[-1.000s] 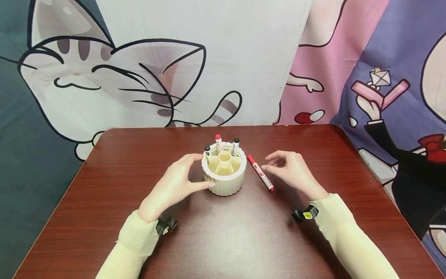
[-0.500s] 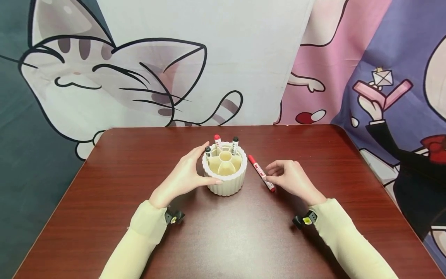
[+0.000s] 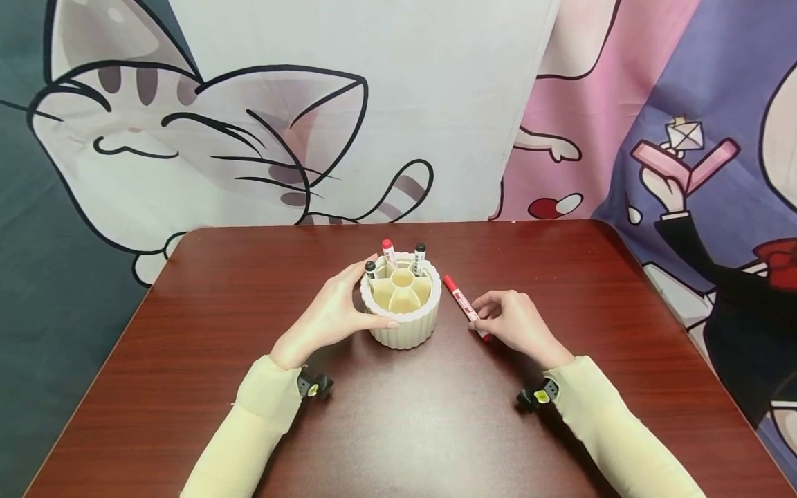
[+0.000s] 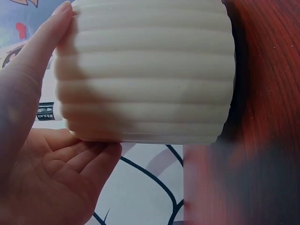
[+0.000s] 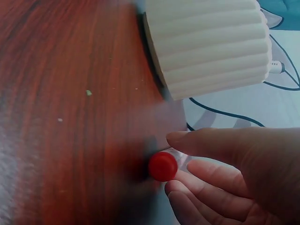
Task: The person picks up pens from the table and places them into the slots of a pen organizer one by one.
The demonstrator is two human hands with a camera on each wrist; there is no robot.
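A cream ribbed pen holder (image 3: 405, 332) stands upright on the table. My left hand (image 3: 330, 308) grips its left side, the thumb across the front and the fingers round the back. In the left wrist view its ribbed wall (image 4: 150, 70) fills most of the picture. A red-capped marker (image 3: 459, 297) lies slantwise on the table just right of the holder. My right hand (image 3: 513, 321) pinches this marker near its close end. The right wrist view has the marker's round red end (image 5: 162, 166) between the thumb and fingers.
Two black-capped markers, one at the left (image 3: 371, 270) and one at the back right (image 3: 420, 257), and a red-capped one (image 3: 389, 252) stand in the holder's compartments. A reddish-brown table (image 3: 398, 429) bears everything. Cartoon-printed cloth (image 3: 436, 104) hangs behind its far edge.
My left hand has moved right and taken hold of the pen holder. My right hand has come down and left onto the red marker and now pinches it.
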